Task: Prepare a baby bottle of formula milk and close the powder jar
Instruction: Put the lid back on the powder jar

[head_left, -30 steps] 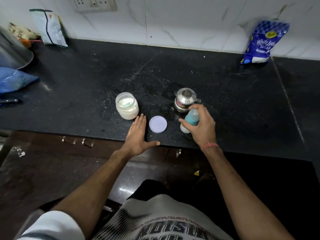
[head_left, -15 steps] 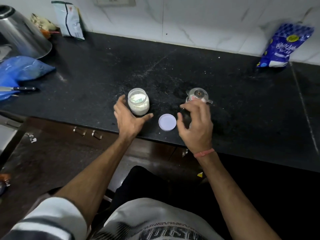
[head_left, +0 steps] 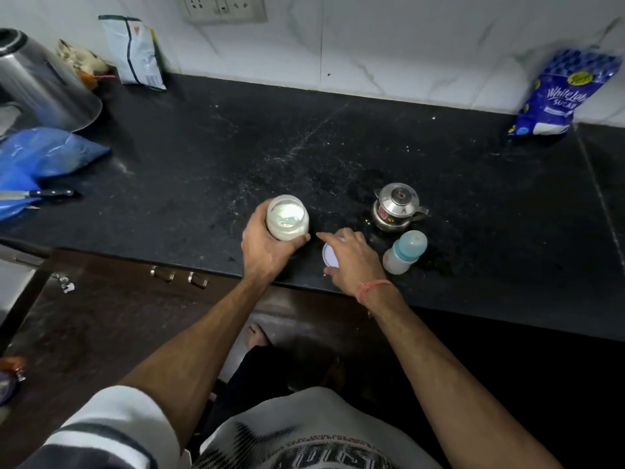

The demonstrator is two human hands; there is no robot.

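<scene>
An open glass powder jar (head_left: pixel 287 216) with white powder stands on the black counter (head_left: pixel 203 157). My left hand (head_left: pixel 267 247) grips it from the near side. Its white round lid (head_left: pixel 329 256) lies flat just right of the jar, and my right hand (head_left: pixel 351 258) covers most of it, fingers curled around its rim. A baby bottle (head_left: pixel 404 252) with a teal cap stands upright to the right of my right hand, untouched. Behind the bottle sits a small steel pot (head_left: pixel 397 206).
A steel kettle (head_left: pixel 37 82), a blue plastic bag (head_left: pixel 40 157) and a knife (head_left: pixel 37 193) are at the far left. A white packet (head_left: pixel 135 52) leans on the back wall. A blue sugar bag (head_left: pixel 558 93) stands at the back right. The counter's front edge runs just under my wrists.
My left hand moved from the counter to grip the jar. My right hand let go of the bottle, which now stands alone, and came down on the lid.
</scene>
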